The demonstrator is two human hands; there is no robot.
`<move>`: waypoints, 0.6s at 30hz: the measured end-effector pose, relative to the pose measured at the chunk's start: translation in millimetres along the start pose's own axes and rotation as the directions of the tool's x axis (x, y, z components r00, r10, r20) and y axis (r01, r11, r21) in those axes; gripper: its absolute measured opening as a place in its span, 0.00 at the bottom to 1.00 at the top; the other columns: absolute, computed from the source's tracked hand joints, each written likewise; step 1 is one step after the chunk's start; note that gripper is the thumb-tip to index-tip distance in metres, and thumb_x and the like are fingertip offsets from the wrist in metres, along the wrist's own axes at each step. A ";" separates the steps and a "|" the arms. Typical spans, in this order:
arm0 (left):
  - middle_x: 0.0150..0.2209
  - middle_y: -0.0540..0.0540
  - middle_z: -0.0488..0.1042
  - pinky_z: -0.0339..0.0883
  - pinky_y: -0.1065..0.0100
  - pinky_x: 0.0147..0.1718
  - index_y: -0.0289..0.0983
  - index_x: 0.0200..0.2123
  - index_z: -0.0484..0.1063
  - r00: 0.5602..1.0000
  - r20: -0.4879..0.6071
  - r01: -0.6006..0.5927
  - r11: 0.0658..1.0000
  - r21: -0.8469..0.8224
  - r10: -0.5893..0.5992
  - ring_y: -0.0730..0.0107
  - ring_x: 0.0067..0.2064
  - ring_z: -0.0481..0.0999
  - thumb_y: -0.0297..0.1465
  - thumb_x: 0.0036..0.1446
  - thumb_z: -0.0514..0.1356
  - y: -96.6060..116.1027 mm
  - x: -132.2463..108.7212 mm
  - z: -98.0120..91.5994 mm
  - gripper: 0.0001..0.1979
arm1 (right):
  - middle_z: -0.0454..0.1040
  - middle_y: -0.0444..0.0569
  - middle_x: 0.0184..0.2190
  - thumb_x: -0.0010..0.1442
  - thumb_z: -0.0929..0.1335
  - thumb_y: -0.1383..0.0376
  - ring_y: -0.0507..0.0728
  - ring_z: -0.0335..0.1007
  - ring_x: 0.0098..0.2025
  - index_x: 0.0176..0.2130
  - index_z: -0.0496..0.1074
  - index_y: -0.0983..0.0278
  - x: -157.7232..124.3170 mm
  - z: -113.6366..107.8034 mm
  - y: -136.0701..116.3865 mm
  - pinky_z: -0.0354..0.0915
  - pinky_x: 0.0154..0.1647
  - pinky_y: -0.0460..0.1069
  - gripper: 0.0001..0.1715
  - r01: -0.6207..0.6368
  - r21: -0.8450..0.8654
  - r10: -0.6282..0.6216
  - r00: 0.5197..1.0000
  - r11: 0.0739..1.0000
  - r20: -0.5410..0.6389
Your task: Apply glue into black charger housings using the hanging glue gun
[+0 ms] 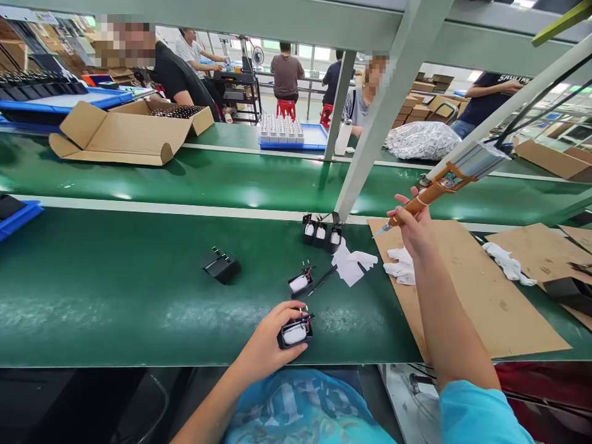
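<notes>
My left hand [271, 339] grips a small black housing [295, 334] with a white part inside, near the front edge of the green table. Raised over the cardboard sheet, my right hand [414, 225] is wrapped round an orange dispensing tool [430, 194] whose thin blue tip points down to the left. Just beyond my left hand sits another open housing [300, 283] with red wires, beside a thin black tool [322, 280]. Three similar housings [320, 232] stand in a row near the post. A black piece [222, 266] lies further left.
A slanting post [370, 123] rises behind the row of housings. White gloves [400, 266] lie on the cardboard sheet [481, 290], and white cloth [350, 262] is beside it. Across the green belt [208, 179] are an open carton [129, 132], a blue tray [314, 137] and several people.
</notes>
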State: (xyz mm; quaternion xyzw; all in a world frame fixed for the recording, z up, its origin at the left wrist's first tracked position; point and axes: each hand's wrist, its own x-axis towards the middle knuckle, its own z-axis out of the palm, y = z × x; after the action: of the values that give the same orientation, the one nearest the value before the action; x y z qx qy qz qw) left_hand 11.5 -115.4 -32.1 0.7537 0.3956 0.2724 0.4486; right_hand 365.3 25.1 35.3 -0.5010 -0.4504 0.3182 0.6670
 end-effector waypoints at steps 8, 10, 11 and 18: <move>0.50 0.40 0.75 0.72 0.59 0.44 0.40 0.47 0.65 0.991 -0.133 0.005 0.995 0.095 0.007 0.60 0.47 0.77 0.32 0.56 0.61 -16.2 -14.5 15.1 0.16 | 0.70 0.46 0.42 0.53 0.66 0.46 0.50 0.60 0.22 0.46 0.68 0.53 -97.8 50.3 -34.7 0.64 0.26 0.51 0.24 -0.024 0.196 -0.005 0.990 0.980 0.144; 0.50 0.40 0.75 0.73 0.62 0.39 0.40 0.48 0.63 0.987 -0.156 -0.009 0.994 0.109 0.026 0.62 0.43 0.78 0.34 0.57 0.60 -14.8 -12.8 16.1 0.16 | 0.70 0.46 0.37 0.51 0.66 0.41 0.49 0.57 0.19 0.44 0.68 0.54 -123.0 69.0 -44.1 0.60 0.22 0.50 0.28 -0.026 0.263 -0.011 0.990 0.964 0.139; 0.47 0.41 0.76 0.73 0.64 0.37 0.41 0.48 0.62 0.985 -0.169 -0.006 0.993 0.120 0.027 0.63 0.40 0.79 0.34 0.57 0.60 -13.5 -11.5 15.8 0.16 | 0.69 0.46 0.36 0.50 0.66 0.40 0.49 0.55 0.19 0.44 0.68 0.54 -134.0 78.3 -48.6 0.59 0.21 0.50 0.28 -0.032 0.293 -0.010 0.990 0.955 0.143; 0.41 0.45 0.77 0.72 0.64 0.37 0.41 0.47 0.63 0.945 -0.320 0.006 0.972 0.236 0.072 0.63 0.40 0.78 0.36 0.56 0.61 -1.4 -2.2 8.2 0.16 | 0.73 0.46 0.37 0.49 0.65 0.38 0.48 0.53 0.15 0.43 0.64 0.54 -168.6 123.2 -68.8 0.56 0.16 0.49 0.30 -0.113 0.457 0.018 0.978 0.882 0.206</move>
State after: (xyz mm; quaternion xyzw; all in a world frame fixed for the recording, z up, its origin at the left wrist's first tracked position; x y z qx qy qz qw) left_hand 16.1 -120.6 -37.2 0.7524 0.4808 0.3523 0.2804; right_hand 184.1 -95.8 64.8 -0.3072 -0.4069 0.4873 0.7089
